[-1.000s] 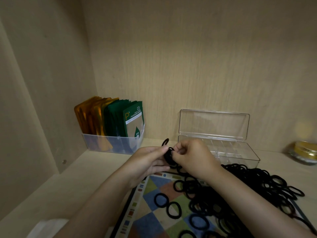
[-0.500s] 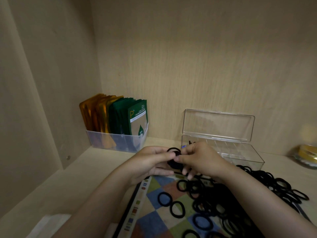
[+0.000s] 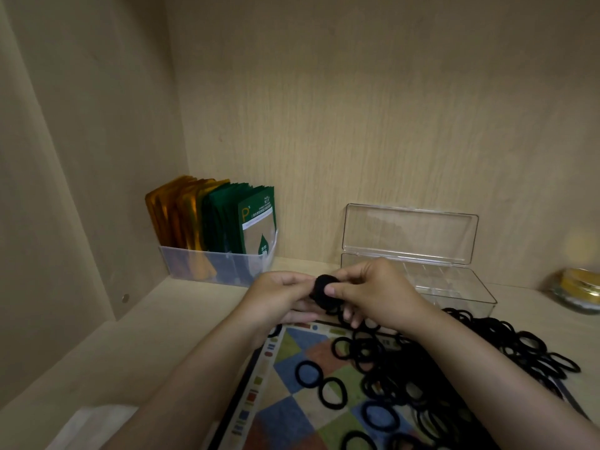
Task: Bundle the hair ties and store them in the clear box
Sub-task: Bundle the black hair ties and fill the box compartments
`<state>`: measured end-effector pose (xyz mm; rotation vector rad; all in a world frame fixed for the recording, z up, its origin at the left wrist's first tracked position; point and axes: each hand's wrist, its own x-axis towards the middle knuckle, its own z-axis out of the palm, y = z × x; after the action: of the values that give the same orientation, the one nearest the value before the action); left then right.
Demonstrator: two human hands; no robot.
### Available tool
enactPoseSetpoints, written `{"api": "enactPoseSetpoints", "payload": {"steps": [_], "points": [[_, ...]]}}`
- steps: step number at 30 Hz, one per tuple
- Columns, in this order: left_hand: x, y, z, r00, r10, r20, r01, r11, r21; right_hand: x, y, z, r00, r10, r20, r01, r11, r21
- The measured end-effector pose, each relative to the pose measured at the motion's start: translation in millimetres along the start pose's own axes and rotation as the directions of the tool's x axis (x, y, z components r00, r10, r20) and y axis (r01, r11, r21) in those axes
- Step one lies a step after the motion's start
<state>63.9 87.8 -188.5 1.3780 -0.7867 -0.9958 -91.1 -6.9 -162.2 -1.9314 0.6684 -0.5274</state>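
Centrally, left hand (image 3: 279,295) and right hand (image 3: 373,292) both pinch a black bundle (image 3: 324,290). Clear box (image 3: 461,287) lies open just beyond, loose hair ties (image 3: 422,378) nearer.

- Black bundle (image 3: 324,289), centre: edges hidden by left hand (image 3: 279,297) and right hand (image 3: 376,293).
- Gold-lidded jar (image 3: 581,292), right edge: blurred, cut off.
- Hair-tie pile (image 3: 389,371), lower right: partly behind the forearm (image 3: 506,391), runs off the bottom.
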Motion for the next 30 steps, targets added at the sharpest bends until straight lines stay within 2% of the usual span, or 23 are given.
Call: {"api": "enactPoseSetpoints", "payload": {"steps": [4,9,11,13,15,16,18,19,23,30], "points": [[-3.6,5.9,-0.4,0.991,-0.009,0.131,0.019,0.997,-0.073,1.2,6.0,-0.3,0.999,-0.004,-0.054,-0.002,0.995,-0.099],[-7.9,16.7,-15.2,0.968,-0.052,0.247,0.058,0.998,-0.019,3.7,11.1,-0.9,0.999,-0.035,0.012,0.036,0.992,-0.120],[-8.8,22.1,-19.5,0.981,-0.043,0.190,0.034,0.998,0.046,4.2,10.7,-0.1,0.999,-0.040,0.015,0.041,0.995,-0.085],[-8.9,26.1,-24.2,0.999,0.013,0.035,-0.020,0.975,0.221,4.8,9.3,0.4,1.000,-0.028,0.009,0.028,0.998,-0.053],[-8.5,26.0,-34.3,0.987,0.124,-0.105,-0.072,0.913,0.401,4.9,8.9,-0.9,1.000,-0.005,0.010,0.006,1.000,-0.027],[-8.8,24.6,-41.1,0.975,0.179,-0.133,-0.092,0.864,0.495,4.6,9.1,-1.8,1.000,-0.002,0.021,0.003,1.000,-0.017],[-9.0,21.1,-53.2,0.969,0.225,-0.106,-0.088,0.708,0.701,3.9,10.3,-2.1,0.999,-0.013,0.050,0.013,1.000,-0.006],[-9.3,18.7,-56.4,0.977,0.187,-0.099,-0.043,0.631,0.774,3.5,11.2,-1.9,0.998,-0.017,0.061,0.018,1.000,-0.012],[-11.5,14.2,-54.9,0.986,-0.035,-0.166,0.162,0.484,0.860,4.5,14.3,0.1,0.996,-0.020,0.089,0.023,0.999,-0.036],[-1.2,9.9,-47.6,0.980,-0.050,-0.195,0.201,0.249,0.947,2.6,15.3,4.1,0.994,-0.021,0.109,0.028,0.998,-0.061]]}}
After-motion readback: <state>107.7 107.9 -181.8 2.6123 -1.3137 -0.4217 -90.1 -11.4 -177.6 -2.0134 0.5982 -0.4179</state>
